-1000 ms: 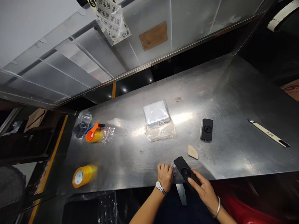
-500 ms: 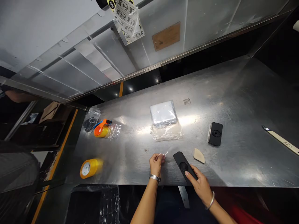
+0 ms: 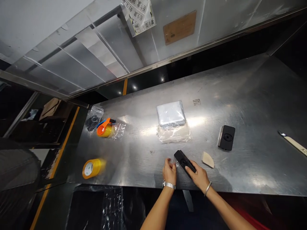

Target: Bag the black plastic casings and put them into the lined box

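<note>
My left hand [image 3: 169,171], with a metal watch on its wrist, pinches a small piece of clear plastic film [image 3: 177,163] close to the far end of a black device. The black device [image 3: 183,161] is elongated, with a round dial on its face. Wrapped around its near end is my right hand [image 3: 198,175], thumb on top. To the right of it lies a beige wedge-shaped piece [image 3: 207,159]. Farther right, a second black device [image 3: 226,138] rests on the metal table [image 3: 134,153]. Beyond my hands sits a stack of clear plastic bags [image 3: 171,115].
A yellow tape roll [image 3: 91,168] is at the left front. Behind it are an orange tape dispenser [image 3: 103,127] and a bag with black cables [image 3: 93,119]. A cream-handled tool [image 3: 294,142] lies far right. A metal-framed panel [image 3: 144,60] spans the back.
The black device has come nearer my left hand and turned somewhat. My left hand has moved right, toward the device's far end. The whole view has shifted slightly.
</note>
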Tool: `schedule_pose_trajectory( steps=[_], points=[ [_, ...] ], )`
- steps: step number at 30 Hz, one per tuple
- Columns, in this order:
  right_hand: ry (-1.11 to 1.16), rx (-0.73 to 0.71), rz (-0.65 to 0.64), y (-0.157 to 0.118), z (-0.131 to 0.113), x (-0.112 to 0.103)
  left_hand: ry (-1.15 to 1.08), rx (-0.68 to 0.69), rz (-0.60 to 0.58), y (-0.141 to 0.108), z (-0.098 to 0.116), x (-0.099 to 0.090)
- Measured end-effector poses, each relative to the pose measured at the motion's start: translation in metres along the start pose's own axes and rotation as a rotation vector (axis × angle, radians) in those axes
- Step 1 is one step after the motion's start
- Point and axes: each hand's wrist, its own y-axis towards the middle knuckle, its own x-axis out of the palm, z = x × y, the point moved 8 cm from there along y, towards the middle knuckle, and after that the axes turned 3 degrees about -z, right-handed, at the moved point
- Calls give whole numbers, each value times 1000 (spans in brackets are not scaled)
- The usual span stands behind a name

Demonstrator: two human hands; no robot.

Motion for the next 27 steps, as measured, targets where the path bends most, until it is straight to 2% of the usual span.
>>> schedule_pose_trajectory(
  steps=[2,4,7,10,12,15,20,24,27],
  points=[
    [-6,10,-9,2,1,-2,147,147,11,1,10,-12],
    [-1,20,-15,3,2,-3,267,311,-47,3,20,-15],
    [29,38,-28,6,7,-3,407,532,-207,8,28,-7],
    [87,68,-45,11,12,0,523,654,-333,14,27,1],
    [141,92,-62,13,12,1,597,665,-362,18,24,3],
    [233,118,-96,7,7,-1,695,597,-340,22,22,4],
    [448,69,-138,-33,0,-14,774,428,-293,19,28,12],
    [357,-9,-104,-63,16,-19,763,354,-316,17,36,27],
    [260,-9,-54,-68,33,-17,733,346,-354,17,42,36]
  ],
)
